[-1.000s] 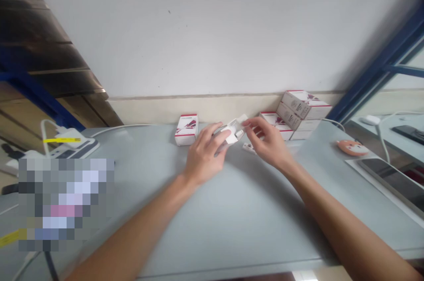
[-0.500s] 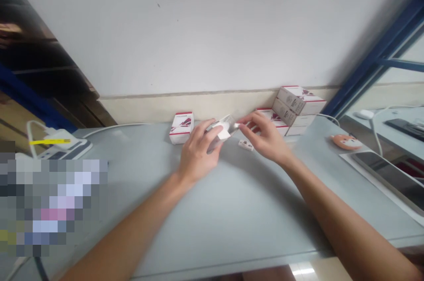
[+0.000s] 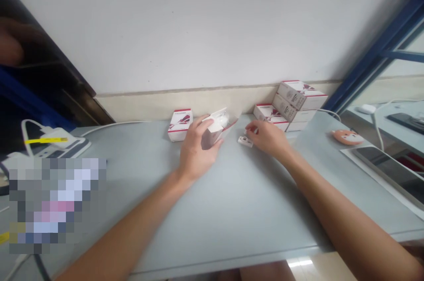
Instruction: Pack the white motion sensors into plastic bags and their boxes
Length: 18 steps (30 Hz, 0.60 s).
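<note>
A person's left hand (image 3: 198, 153) clenches a clear plastic bag (image 3: 219, 127) with a white item inside, holding it over the middle of a grey tabletop (image 3: 232, 214). The right hand (image 3: 269, 136) has just released the bag and drawn away from it. Now empty and loosely curled, it rests with its fingertips (image 3: 250, 128) just beside a small white plastic piece (image 3: 245, 141), apparently not touching it. The two hands, which were together at the bag a moment ago, now stand apart.

One white-and-red box (image 3: 180, 125) sits alone behind the left hand. A cluster of white-and-red boxes (image 3: 291, 106) stands against the wall to the right, seemingly four, though the lower ones overlap and the count is hard to confirm. Also on the tabletop are one orange fox-faced pad (image 3: 347, 137) and one dark tablet (image 3: 384, 175) at far right, and one white device with a yellow tag (image 3: 49, 140) at far left.
</note>
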{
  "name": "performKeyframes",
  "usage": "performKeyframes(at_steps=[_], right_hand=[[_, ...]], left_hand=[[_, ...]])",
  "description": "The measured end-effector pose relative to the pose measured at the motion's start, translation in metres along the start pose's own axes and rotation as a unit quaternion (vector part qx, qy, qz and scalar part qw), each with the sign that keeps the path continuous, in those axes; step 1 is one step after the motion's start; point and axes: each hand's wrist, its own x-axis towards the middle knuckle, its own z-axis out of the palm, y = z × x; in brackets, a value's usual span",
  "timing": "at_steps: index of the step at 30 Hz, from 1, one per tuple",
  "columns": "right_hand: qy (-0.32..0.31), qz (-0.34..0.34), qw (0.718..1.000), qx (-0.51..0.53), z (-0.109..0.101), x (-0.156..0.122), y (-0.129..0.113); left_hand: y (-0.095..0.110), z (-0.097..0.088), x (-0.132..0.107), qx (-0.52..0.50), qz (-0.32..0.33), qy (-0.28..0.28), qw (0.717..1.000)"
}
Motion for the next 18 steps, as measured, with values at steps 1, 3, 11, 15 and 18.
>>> performKeyframes(at_steps=[1, 3, 11, 15, 18], right_hand=[[-0.007, 0.002, 1.0, 0.001, 0.0, 0.0, 0.0], [-0.016, 0.005, 1.0, 0.004, -0.001, 0.0, 0.001], [-0.014, -0.017, 1.0, 0.002, -0.003, -0.001, 0.005], [-0.019, -0.031, 0.999, -0.012, -0.002, -0.002, 0.005], [-0.021, -0.035, 0.999, -0.016, -0.002, -0.003, 0.003]], left_hand=[[0.0, 0.002, -0.002, -0.016, -0.012, 0.003, 1.0], [-0.002, 0.005, -0.005, -0.042, -0.036, 0.005, 0.998], [0.0, 0.004, -0.003, -0.066, 0.02, -0.045, 0.997], [0.005, -0.001, 0.002, -0.071, 0.053, -0.07, 0.994], [0.007, -0.002, 0.003, -0.058, 0.057, -0.083, 0.993]])
